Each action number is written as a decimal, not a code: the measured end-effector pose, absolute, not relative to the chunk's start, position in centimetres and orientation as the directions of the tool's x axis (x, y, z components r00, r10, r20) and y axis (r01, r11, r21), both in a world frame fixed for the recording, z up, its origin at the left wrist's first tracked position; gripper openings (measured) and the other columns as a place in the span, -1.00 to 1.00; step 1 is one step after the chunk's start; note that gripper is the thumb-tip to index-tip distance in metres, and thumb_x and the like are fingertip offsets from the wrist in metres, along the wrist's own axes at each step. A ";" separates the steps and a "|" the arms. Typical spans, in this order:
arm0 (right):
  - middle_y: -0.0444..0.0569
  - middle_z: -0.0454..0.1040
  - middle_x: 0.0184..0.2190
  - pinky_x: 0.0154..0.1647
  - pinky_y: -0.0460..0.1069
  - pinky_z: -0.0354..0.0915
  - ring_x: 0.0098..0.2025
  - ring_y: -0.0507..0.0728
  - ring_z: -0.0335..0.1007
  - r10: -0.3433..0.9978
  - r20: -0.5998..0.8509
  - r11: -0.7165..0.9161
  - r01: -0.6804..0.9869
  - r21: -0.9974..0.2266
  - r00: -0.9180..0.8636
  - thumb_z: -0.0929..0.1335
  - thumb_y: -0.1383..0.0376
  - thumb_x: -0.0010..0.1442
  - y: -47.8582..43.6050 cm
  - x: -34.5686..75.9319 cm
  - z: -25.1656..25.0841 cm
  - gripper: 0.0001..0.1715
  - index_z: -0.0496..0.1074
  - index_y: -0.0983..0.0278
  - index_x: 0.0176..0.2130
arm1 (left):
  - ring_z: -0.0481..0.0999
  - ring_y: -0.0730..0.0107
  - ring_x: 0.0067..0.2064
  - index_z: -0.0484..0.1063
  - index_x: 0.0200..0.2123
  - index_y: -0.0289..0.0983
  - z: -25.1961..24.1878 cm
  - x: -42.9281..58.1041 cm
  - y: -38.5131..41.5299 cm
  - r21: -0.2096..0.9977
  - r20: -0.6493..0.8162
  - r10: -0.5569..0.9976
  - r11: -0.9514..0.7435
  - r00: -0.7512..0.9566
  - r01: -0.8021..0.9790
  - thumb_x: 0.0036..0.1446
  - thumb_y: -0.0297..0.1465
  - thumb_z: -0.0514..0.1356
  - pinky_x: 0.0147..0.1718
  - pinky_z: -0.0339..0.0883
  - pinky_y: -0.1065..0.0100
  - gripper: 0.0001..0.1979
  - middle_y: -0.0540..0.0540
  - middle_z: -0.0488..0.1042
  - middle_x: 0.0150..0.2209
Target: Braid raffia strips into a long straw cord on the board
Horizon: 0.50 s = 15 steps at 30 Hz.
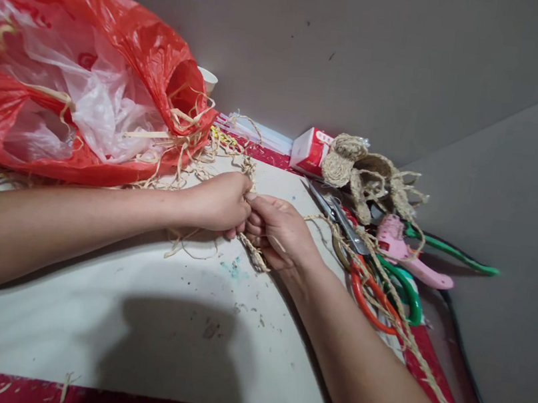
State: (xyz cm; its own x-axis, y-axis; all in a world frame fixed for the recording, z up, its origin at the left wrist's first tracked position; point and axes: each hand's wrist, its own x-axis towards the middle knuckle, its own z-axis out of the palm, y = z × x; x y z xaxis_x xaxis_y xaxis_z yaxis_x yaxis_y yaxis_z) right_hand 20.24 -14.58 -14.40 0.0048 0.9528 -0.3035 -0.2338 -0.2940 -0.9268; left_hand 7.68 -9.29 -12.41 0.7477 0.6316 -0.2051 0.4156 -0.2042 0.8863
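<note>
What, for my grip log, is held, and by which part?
A braid, by the left hand and right hand, partway along; the exact spot is hidden.

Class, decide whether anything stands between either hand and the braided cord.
Nothing visible does: the left hand and right hand both hold the braided cord. The red bag lies off to the left, the scissors off to the right, neither in between.

A craft workspace; glue gun (416,265), orange-handled scissors (355,272) and braided straw (255,255) show it.
</note>
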 end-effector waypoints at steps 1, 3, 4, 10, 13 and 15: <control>-0.26 0.10 -0.82 -0.81 -0.20 -0.21 -0.78 -0.13 -0.13 0.952 -0.307 -0.296 -0.240 -0.924 0.006 0.40 0.20 0.02 -14.6 20.2 -14.4 -0.55 0.17 0.29 -0.70 | 0.45 0.42 -0.59 0.25 -0.45 -0.29 -12.5 7.7 -9.5 0.881 -0.200 0.641 -0.213 0.741 0.423 -0.02 -0.58 0.01 -0.66 0.20 0.48 -0.90 -0.09 0.48 -0.55; -0.28 0.05 -0.83 -0.81 -0.21 -0.20 -0.79 -0.13 -0.11 0.950 -0.311 -0.295 -0.257 -0.920 0.023 0.40 0.21 0.01 -14.6 20.2 -14.4 -0.54 0.13 0.27 -0.71 | 0.43 0.43 -0.61 0.24 -0.44 -0.28 -12.4 7.7 -9.9 0.877 -0.206 0.643 -0.214 0.738 0.431 -0.03 -0.57 0.02 -0.67 0.18 0.49 -0.90 -0.07 0.48 -0.55; -0.29 0.03 -0.83 -0.81 -0.21 -0.19 -0.79 -0.13 -0.11 0.951 -0.308 -0.288 -0.269 -0.919 0.035 0.40 0.22 0.01 -14.6 20.3 -14.3 -0.55 0.13 0.27 -0.70 | 0.42 0.44 -0.62 0.25 -0.43 -0.28 -12.2 7.6 -10.1 0.878 -0.217 0.633 -0.206 0.743 0.433 -0.03 -0.57 0.03 -0.67 0.17 0.49 -0.91 -0.07 0.48 -0.55; -0.36 -0.05 -0.78 -0.80 -0.24 -0.20 -0.75 -0.14 -0.28 0.955 -0.296 -0.271 -0.369 -0.889 0.012 0.38 0.30 0.02 -14.6 21.7 -13.8 -0.81 0.33 0.33 -0.54 | 0.35 0.46 -0.65 0.38 -0.50 -0.32 -9.0 6.6 -8.8 0.848 -0.283 0.565 -0.231 0.775 0.478 0.00 -0.46 0.14 -0.64 0.10 0.47 -0.93 -0.05 0.43 -0.63; -0.37 -0.10 -0.77 -0.80 -0.26 -0.21 -0.73 -0.14 -0.32 0.948 -0.318 -0.294 -0.387 -0.874 -0.003 0.39 0.29 0.01 -14.4 22.4 -13.4 -0.81 0.32 0.32 -0.52 | 0.29 0.53 -0.63 0.39 -0.58 -0.34 -8.6 6.3 -6.9 0.845 -0.012 0.734 -0.355 0.679 0.399 0.02 -0.44 0.14 -0.58 0.08 0.48 -0.84 0.00 0.35 -0.66; -0.39 -0.14 -0.76 -0.81 -0.27 -0.22 -0.73 -0.14 -0.36 0.944 -0.331 -0.312 -0.385 -0.868 -0.020 0.40 0.29 0.01 -14.3 22.6 -13.4 -0.81 0.32 0.32 -0.52 | 0.29 0.54 -0.57 0.42 -0.53 -0.35 -9.3 6.4 -6.0 0.843 0.113 0.784 -0.401 0.610 0.359 0.03 -0.45 0.11 -0.54 0.09 0.49 -0.85 0.01 0.37 -0.62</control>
State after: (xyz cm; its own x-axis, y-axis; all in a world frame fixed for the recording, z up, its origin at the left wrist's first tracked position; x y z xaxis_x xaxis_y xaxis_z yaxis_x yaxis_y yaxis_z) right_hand 22.62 -14.32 -13.35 -0.0197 0.9436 -0.3305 -0.3854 -0.3122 -0.8683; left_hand 6.36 -6.01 -9.33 0.6102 0.7841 0.1131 0.3588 -0.4008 0.8430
